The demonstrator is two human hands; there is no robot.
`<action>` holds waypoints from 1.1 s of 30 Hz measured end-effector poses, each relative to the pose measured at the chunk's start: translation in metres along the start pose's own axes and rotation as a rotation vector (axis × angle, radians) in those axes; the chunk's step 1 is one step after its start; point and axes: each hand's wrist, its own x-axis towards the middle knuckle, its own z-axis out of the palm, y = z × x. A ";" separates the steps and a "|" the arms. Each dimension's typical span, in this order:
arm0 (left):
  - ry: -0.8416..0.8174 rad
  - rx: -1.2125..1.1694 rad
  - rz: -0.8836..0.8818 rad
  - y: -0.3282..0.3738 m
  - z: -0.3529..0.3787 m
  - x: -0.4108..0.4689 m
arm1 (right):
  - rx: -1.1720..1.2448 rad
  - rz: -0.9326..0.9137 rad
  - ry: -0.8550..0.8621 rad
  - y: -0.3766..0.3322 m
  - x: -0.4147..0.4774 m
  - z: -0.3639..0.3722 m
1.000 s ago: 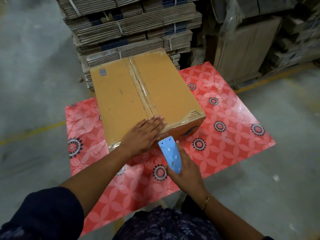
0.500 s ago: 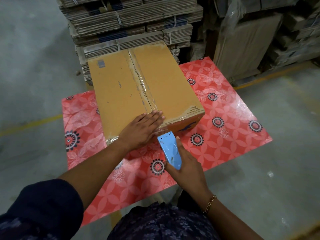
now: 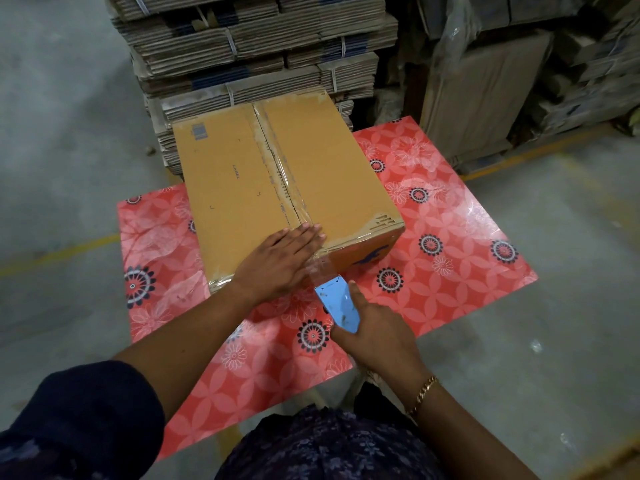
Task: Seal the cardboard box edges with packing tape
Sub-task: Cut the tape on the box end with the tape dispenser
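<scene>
A closed brown cardboard box stands on a red floral table. Clear tape runs along its centre seam and over the near edge. My left hand lies flat on the box's near edge, fingers together, pressing the tape at the seam. My right hand grips a light blue tape dispenser just below the box's near face. A short strip of clear tape stretches from the dispenser's toothed end up to the box edge.
Bundled stacks of flat cardboard rise right behind the box. More cartons and plastic-wrapped boards stand at the back right. Grey concrete floor with yellow lines surrounds the table.
The dispenser has pulled back a little from the box, and a strip of tape now shows between it and the edge. My left hand stays pressed on the seam.
</scene>
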 end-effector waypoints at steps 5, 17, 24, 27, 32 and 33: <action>0.015 -0.005 -0.007 0.000 0.000 0.000 | -0.100 0.018 -0.104 -0.017 0.026 -0.027; 0.021 -0.012 -0.003 0.000 0.003 0.000 | -0.297 0.025 -0.556 -0.005 0.039 -0.004; 0.055 0.021 -0.004 0.001 0.001 -0.001 | -0.351 -0.260 -0.249 0.046 0.011 0.059; 0.044 0.012 -0.008 0.002 0.000 0.000 | -0.519 -0.471 -0.104 0.062 0.032 0.063; 0.028 0.024 -0.010 0.004 -0.003 -0.001 | -0.648 -0.622 -0.061 0.069 0.065 0.063; 0.027 0.026 -0.008 0.004 -0.004 -0.002 | -0.646 -0.634 -0.071 0.069 0.069 0.064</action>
